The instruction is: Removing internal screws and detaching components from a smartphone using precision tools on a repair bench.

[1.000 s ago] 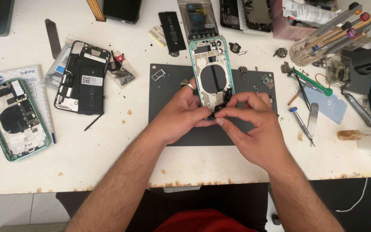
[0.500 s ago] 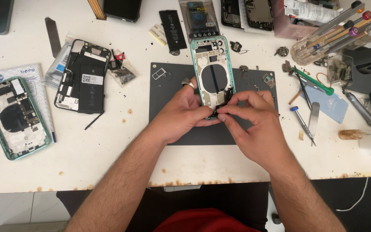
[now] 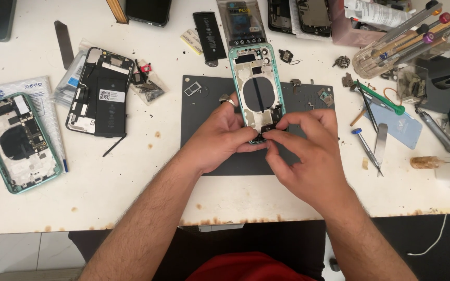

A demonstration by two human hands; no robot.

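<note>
Two hands, left point(image 3: 224, 132) and right point(image 3: 308, 151), pinch the green phone housing's point(image 3: 257, 86) lower end over a grey mat point(image 3: 204, 112); tools point(image 3: 371, 148) lie beside.

A mint-green phone housing point(image 3: 257, 86) lies open-side up, lengthwise across the far edge of a dark grey work mat point(image 3: 204, 117), its bare interior showing a round black coil and small metal brackets.

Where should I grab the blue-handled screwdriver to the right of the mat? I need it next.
Take the blue-handled screwdriver by its blue knob at the far end, coming from above with the right hand. It lies flat, tip toward you, with a metal blade close beside the thin shaft.
</note>
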